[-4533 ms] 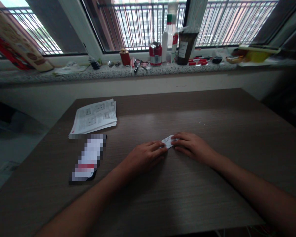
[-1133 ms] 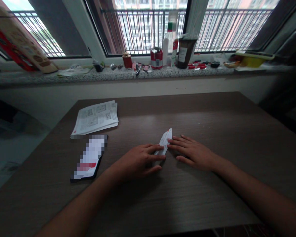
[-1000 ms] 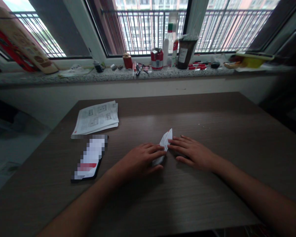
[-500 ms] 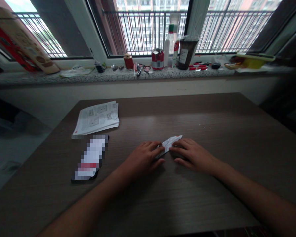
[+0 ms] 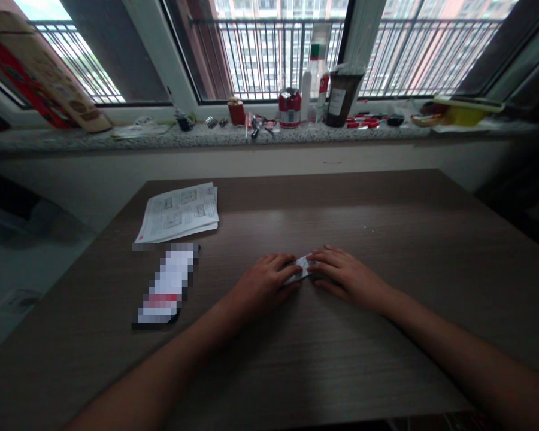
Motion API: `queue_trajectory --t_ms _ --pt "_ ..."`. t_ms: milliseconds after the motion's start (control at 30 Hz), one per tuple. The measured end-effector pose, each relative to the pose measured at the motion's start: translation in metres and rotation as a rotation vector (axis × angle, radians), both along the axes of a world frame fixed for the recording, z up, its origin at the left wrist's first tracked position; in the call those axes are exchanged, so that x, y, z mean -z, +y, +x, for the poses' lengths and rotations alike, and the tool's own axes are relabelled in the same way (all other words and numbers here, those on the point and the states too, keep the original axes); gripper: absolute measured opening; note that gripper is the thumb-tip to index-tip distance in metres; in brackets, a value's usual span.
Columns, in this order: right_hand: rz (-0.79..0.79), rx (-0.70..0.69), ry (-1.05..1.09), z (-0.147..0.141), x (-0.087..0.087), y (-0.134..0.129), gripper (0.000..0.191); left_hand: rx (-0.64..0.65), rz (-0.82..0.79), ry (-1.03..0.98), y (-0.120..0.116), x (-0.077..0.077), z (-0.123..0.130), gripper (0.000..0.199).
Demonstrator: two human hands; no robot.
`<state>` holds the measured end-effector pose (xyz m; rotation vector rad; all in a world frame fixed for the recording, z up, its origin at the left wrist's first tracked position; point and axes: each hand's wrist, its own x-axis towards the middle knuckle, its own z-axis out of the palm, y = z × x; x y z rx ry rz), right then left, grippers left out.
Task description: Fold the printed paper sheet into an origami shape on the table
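Observation:
A small folded piece of white paper [image 5: 302, 267] lies on the brown table [image 5: 413, 239], mostly covered by the hands. My left hand [image 5: 269, 279] has its fingers on the paper's left end. From the other side, my right hand [image 5: 344, 275] lies over the right end, fingers close together and slightly curved. Only a short strip of paper shows between the fingertips. Both hands hold the paper down against the tabletop.
Printed sheets [image 5: 179, 212] lie at the table's back left, with a blurred phone [image 5: 168, 284] in front of them. On the windowsill [image 5: 153, 140] stand a red can [image 5: 290, 108], a bottle [image 5: 312, 84], a dark cup [image 5: 340, 96] and small items.
My right hand has shifted slightly left and farther over the paper, covering its right tip, which showed before. My left hand has stayed nearly in place.

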<state>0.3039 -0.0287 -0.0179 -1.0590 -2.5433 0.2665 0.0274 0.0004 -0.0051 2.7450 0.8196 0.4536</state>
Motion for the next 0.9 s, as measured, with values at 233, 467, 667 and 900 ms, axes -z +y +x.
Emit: queue_trajectory --t_ms 233,467,667,900 --pt "-0.005 0.006 0.02 -0.0017 -0.0023 0.0006 0.036 0.029 0.006 -0.046 0.0025 0.0029 0.0024 0.027" --pt "-0.007 0.017 0.071 -0.0047 -0.0011 0.0016 0.027 0.045 -0.026 -0.085 0.0019 0.0034 0.0033 0.027" --pt "-0.017 0.036 0.109 -0.0066 0.0009 0.0025 0.021 0.059 -0.061 -0.129 0.0029 0.005 0.005 0.024" --pt "-0.005 0.04 0.116 -0.0074 0.0005 0.0016 0.02 0.049 -0.053 -0.123 0.0032 0.0047 0.0059 0.025"
